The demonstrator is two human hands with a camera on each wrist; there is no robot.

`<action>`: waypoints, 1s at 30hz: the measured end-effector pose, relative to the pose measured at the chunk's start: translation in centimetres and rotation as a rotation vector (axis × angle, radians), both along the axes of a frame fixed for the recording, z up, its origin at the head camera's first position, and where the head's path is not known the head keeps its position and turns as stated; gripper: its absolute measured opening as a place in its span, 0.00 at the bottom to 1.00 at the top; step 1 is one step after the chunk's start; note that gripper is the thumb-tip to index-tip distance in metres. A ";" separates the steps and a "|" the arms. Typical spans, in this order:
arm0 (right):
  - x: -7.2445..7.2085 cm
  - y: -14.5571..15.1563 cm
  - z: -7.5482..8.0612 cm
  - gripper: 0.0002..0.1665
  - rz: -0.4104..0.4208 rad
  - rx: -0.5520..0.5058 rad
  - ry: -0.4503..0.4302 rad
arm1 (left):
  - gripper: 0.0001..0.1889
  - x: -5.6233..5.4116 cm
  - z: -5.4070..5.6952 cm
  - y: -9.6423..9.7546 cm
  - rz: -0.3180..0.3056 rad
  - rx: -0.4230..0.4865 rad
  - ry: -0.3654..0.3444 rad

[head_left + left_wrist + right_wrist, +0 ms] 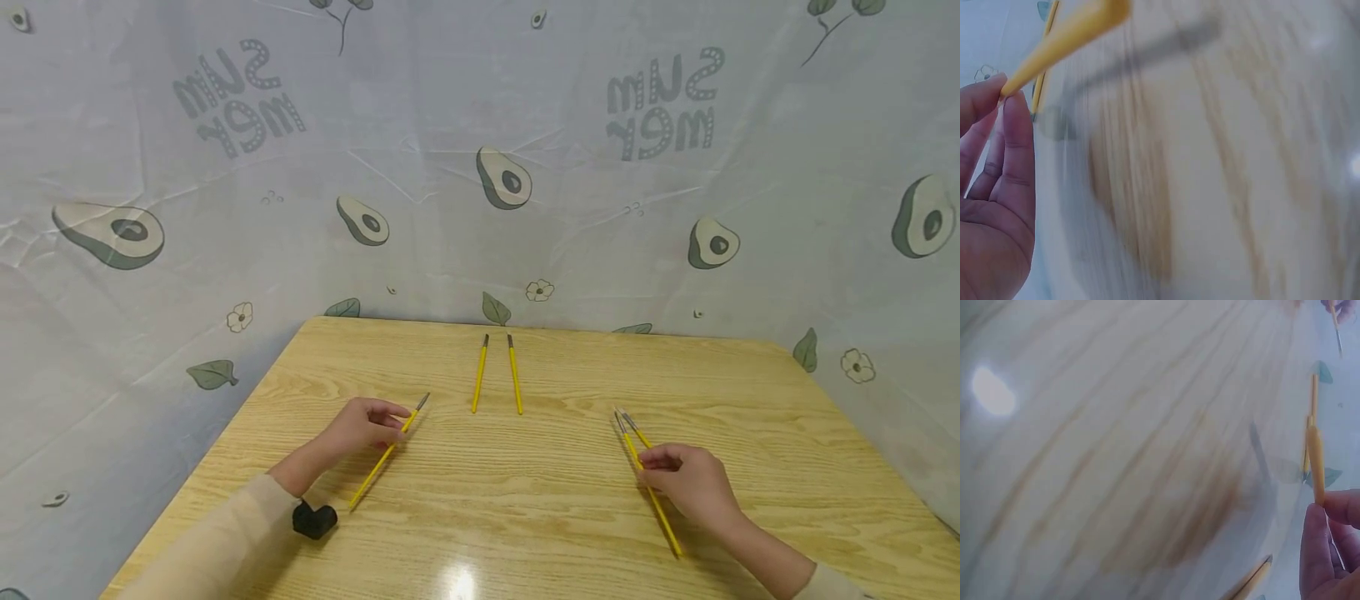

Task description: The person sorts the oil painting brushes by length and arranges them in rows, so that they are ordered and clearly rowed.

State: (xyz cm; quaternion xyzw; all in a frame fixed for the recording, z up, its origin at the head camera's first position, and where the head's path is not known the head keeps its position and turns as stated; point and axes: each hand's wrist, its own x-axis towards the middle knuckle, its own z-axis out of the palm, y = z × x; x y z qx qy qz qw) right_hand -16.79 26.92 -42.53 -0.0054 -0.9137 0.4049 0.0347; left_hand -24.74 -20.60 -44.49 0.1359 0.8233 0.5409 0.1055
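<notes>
My left hand [366, 427] pinches a yellow-handled paintbrush [371, 482] between thumb and fingertips. Its dark bristle end points away and to the right, and the handle end slants back toward me. On the right side of the table, my right hand [693, 487] pinches another yellow paintbrush [663, 517], tip pointing away. A further paintbrush [637, 432] shows just beyond that hand, partly hidden by the fingers. In the left wrist view the held handle [1063, 45] rises from the fingertips, its shadow on the wood below.
Two more yellow paintbrushes lie at the table's far middle, a left one [480, 375] and a right one [515, 375], tips toward the back edge. A black object [314, 521] sits at the left sleeve's cuff. A patterned curtain [435, 108] hangs behind the wooden table [510, 517].
</notes>
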 end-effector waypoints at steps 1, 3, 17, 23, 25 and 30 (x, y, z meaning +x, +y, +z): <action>0.0 -0.1 0.0 0.11 0.003 -0.027 -0.004 | 0.18 0.0 0.0 0.2 -0.006 0.004 -0.003; -0.1 -0.4 0.1 0.12 0.011 -0.073 -0.014 | 0.18 0.1 -0.1 0.5 -0.009 0.008 -0.017; -0.4 -3.4 0.1 0.12 0.078 -0.287 -0.090 | 0.21 0.5 -0.4 2.9 -0.036 0.080 -0.076; -0.6 -4.9 0.0 0.14 0.114 -0.366 -0.123 | 0.20 1.1 -0.3 4.1 -0.053 0.092 -0.083; -0.8 -5.5 -0.1 0.15 0.123 -0.381 -0.129 | 0.19 1.2 -0.5 4.4 -0.058 0.099 -0.078; -0.9 -7.0 -0.4 0.15 0.149 -0.417 -0.134 | 0.18 1.2 -1.0 5.1 -0.069 0.122 -0.085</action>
